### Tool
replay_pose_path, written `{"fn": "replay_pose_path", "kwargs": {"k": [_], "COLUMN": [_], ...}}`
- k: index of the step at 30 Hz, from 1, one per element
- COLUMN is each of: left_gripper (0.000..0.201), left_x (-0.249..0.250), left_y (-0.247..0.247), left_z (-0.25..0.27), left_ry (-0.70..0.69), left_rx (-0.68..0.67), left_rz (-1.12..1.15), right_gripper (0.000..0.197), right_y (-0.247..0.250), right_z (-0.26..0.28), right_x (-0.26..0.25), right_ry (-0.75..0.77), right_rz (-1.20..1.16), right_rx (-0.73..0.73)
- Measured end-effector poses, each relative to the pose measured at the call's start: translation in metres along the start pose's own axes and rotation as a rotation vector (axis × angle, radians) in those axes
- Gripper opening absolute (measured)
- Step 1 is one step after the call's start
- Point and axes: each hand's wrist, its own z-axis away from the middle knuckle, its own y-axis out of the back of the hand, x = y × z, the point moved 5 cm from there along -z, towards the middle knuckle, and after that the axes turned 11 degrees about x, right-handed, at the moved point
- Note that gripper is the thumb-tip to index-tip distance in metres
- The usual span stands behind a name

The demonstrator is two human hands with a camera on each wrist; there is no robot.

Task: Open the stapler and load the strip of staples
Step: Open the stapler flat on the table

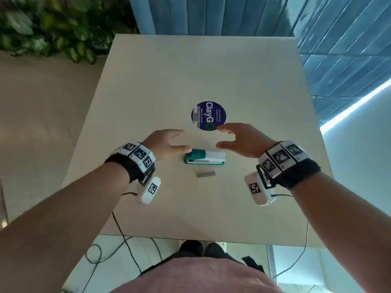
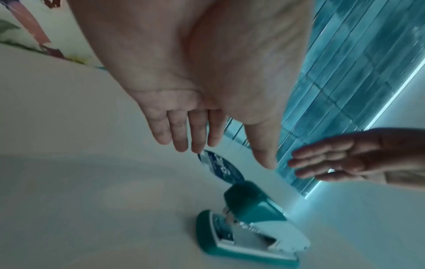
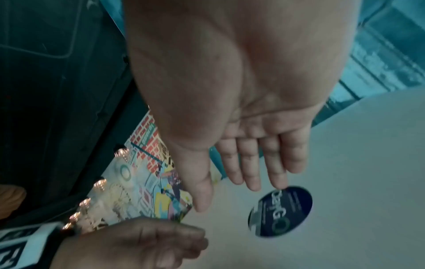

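Head view: stapler (image 1: 204, 157) lies between both empty, spread hands, left hand (image 1: 164, 145) at nine o'clock, right hand (image 1: 243, 140) at two, staple strip (image 1: 205, 174) at six.

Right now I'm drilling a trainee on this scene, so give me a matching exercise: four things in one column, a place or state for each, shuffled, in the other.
Things:
1. stapler
2. staples
3. sticker
4. left hand

Places or states:
A. round, dark blue, farther up the table
B. open, above the teal end
C. grey strip, nearest the person
D. closed, lying between both hands

Pairs: 1-D, 2-C, 3-A, 4-B
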Motion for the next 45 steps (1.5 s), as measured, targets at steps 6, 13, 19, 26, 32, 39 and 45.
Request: {"fn": "replay_pose_path", "kwargs": {"k": [6,13,19,26,32,39,45], "left_gripper": [0.093,0.075,0.047,0.042,0.041,0.039,0.04], "left_x": [-0.006,-0.035,-0.036,-0.033,-0.035,-0.034,-0.035], "left_y": [-0.027,-0.045,-0.048,-0.046,-0.049,-0.05,-0.051], "left_z": [-0.009,-0.009,-0.012,-0.009,-0.006,-0.005,-0.006], "left_ry": [-0.06,-0.253,-0.302,-0.327,-0.329,-0.305,-0.271], "left_rx": [-0.048,0.003,0.049,0.115,0.172,0.183,0.171], "left_rz": [-0.027,-0.058,-0.083,-0.074,-0.031,-0.021,-0.015], "right_gripper": [0.064,0.04,0.038,0.035,0.031,0.032,0.036], "right_y": [-0.053,-0.073,-0.078,-0.05,0.007,0.022,-0.013], "right_z": [-0.027,-0.031,-0.036,-0.024,0.013,0.031,0.023], "right_x": [-0.021,-0.039,-0.042,-0.047,-0.011,0.062,0.106], "right_ry": [0.054,0.198,0.22,0.263,0.164,0.009,-0.03], "right_rz": [0.072,0.188,0.225,0.152,0.043,0.078,0.135], "right_rx": [-0.172,-0.164,-0.156,-0.037,0.145,0.239,0.202]}}
